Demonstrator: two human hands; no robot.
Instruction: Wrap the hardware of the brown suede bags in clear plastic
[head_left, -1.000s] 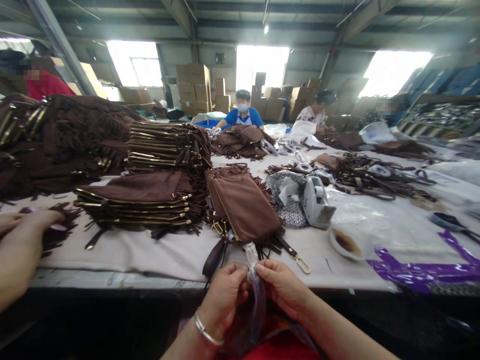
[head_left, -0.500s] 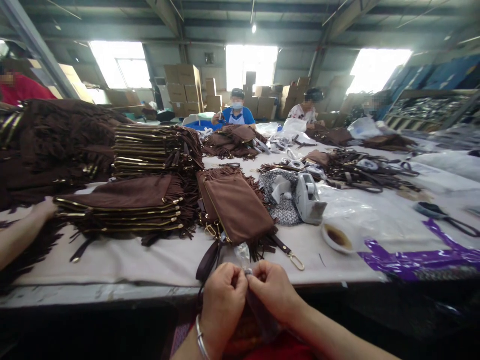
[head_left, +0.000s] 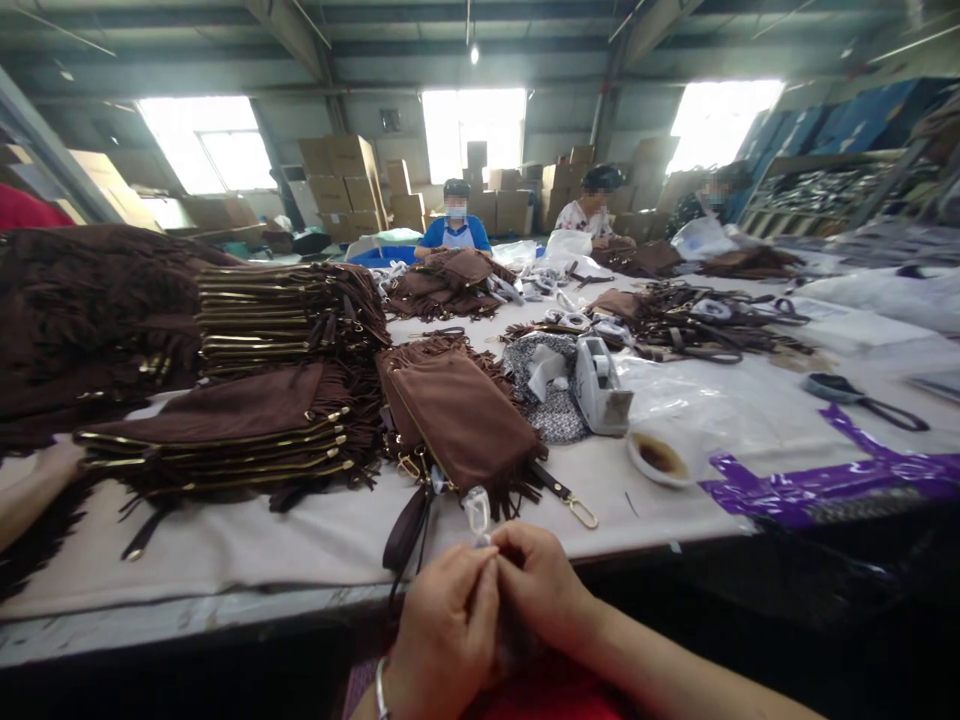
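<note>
Since it seems small and slippery, the clear plastic-wrapped loop (head_left: 477, 511) is pinched by the left hand (head_left: 450, 620) and the right hand (head_left: 544, 582), on the near side of the brown fringed fabric bag (head_left: 469, 415).

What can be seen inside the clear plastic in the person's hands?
At the top of the clear plastic there is a pale oblong outline, too blurred to name. The left hand and right hand cover the lower part.
</note>
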